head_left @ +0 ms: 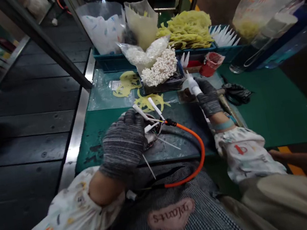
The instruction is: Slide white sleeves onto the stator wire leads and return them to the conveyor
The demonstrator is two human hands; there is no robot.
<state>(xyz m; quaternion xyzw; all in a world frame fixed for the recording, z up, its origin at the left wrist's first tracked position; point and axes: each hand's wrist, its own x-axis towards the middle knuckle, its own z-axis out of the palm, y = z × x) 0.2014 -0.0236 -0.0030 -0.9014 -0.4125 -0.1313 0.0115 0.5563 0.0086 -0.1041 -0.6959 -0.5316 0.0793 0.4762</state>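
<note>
So, item by item. Left hand (123,145), grey knit glove: fingers (133,124) curled shut around a tangle of white plastic rods (141,113); exactly what sits inside the grip is partly hidden. Orange cable (200,150): runs from a black connector (170,122) beside that tangle, then loops down towards the lap. Thin white ties (149,166): stick out below the left hand. Right hand (208,96), matching glove: fingers (203,85) closed on a white plastic stem (194,86), well apart from the left hand. Around them, green work mat (282,118) with a steel edge strip (78,130), and a dark conveyor belt (25,112) beyond it. Ahead of the hands: yellow cut-outs (148,102) and more on a transparent sheet (127,84); a tray of white beaded clusters (160,67); a red cup (211,64); a black cord bundle (236,94). Further back, a teal crate (112,61) with filled plastic bags (103,27), yellow spongy pieces (187,32) and white spiked pieces (224,35). A dark metal frame bar (50,49) crosses the left of the view, and a bulging transparent bag (267,3) partly blocks the upper right. Below, a checked apron (169,217) with a "plants" patch lies under the orange cable
</note>
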